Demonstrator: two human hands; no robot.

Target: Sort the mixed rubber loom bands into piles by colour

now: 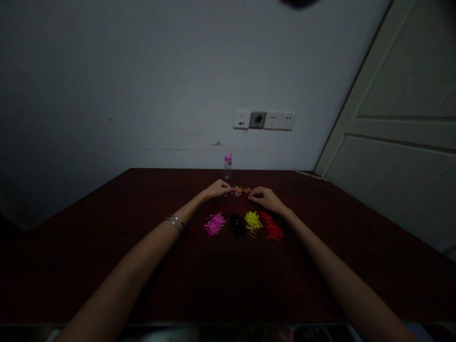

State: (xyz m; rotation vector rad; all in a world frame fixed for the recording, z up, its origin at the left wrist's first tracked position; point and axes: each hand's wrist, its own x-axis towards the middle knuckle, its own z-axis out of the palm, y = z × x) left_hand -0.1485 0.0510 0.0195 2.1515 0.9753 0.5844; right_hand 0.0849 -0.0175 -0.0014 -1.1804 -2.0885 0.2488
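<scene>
A small pile of mixed-colour bands (pixel 238 191) lies on the dark red table between my hands. My left hand (pixel 220 189) touches its left side, fingers pressed together; what they hold, if anything, is too small to tell. At the pile's right end is my right hand (pixel 262 197), its fingers curled together, with a bit of pink at the fingertips. Nearer to me, four separate piles lie in a row: pink bands (pixel 214 223), black bands (pixel 237 224), yellow bands (pixel 253 222) and red bands (pixel 272 227).
A clear bottle with a pink cap (pixel 228 166) stands behind the mixed pile, near the wall. Sockets and switches (pixel 264 120) are on the wall above the table (pixel 107 223). A pale panelled door (pixel 399 109) is at the right.
</scene>
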